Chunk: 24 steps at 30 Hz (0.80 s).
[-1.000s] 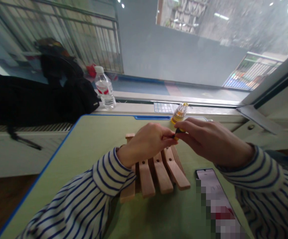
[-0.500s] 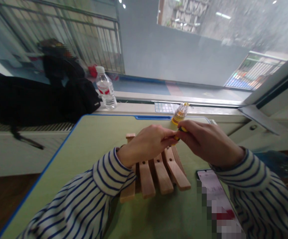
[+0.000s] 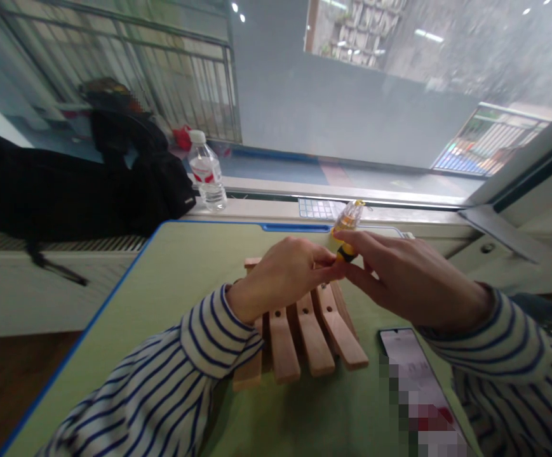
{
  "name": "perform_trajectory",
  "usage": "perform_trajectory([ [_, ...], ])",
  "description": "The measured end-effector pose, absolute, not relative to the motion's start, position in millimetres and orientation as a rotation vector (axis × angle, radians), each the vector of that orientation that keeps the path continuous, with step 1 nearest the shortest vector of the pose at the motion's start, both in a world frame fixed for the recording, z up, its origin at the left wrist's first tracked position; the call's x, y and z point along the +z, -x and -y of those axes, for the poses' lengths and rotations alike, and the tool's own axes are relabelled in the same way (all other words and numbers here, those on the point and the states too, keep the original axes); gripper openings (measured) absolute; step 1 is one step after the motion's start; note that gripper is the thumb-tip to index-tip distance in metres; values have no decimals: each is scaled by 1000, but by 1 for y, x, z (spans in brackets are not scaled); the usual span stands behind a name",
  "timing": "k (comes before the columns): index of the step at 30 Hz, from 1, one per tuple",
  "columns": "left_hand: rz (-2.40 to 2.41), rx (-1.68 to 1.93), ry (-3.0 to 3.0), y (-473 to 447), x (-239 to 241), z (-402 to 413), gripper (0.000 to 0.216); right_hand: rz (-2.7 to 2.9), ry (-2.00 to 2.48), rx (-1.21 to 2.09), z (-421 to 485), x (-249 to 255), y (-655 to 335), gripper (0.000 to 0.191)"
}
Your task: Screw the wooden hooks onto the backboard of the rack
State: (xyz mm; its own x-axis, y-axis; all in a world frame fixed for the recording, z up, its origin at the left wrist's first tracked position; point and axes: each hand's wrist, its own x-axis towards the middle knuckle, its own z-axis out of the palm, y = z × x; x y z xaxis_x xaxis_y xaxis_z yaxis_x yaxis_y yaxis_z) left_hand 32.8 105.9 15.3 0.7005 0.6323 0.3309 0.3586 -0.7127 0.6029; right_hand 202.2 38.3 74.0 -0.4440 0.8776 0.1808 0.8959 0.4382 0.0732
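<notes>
A short yellow-and-black handle, apparently of a screwdriver (image 3: 347,252), sits between the thumb and fingers of my right hand (image 3: 406,273). My left hand (image 3: 288,273) is closed in a pinch, its thumb and fingertips at the lower left end of this tool; the shaft and tip are hidden. Below my hands lies a wooden piece with several slats (image 3: 314,339), fanned towards me, each visible one with a dark hole. My left hand and sleeve cover part of it. Just behind the right fingertips stands a clear container with a yellow base (image 3: 348,217).
The wooden piece rests on a green table (image 3: 199,254) with a blue edge. A phone (image 3: 413,362) lies to the right, under my right forearm. On the sill stand a water bottle (image 3: 208,174) and a black bag (image 3: 161,184), before a window.
My right fingers have spread and shifted round the handle, showing more of its yellow and black. The left hand keeps its pinch in nearly the same place. The view has moved slightly.
</notes>
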Motion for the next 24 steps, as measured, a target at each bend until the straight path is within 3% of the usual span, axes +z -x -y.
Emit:
perform_trajectory([
  [24,-800,714,-2466,-36,14,-105,20,2422,1573,-352,-46,52,-206,25],
])
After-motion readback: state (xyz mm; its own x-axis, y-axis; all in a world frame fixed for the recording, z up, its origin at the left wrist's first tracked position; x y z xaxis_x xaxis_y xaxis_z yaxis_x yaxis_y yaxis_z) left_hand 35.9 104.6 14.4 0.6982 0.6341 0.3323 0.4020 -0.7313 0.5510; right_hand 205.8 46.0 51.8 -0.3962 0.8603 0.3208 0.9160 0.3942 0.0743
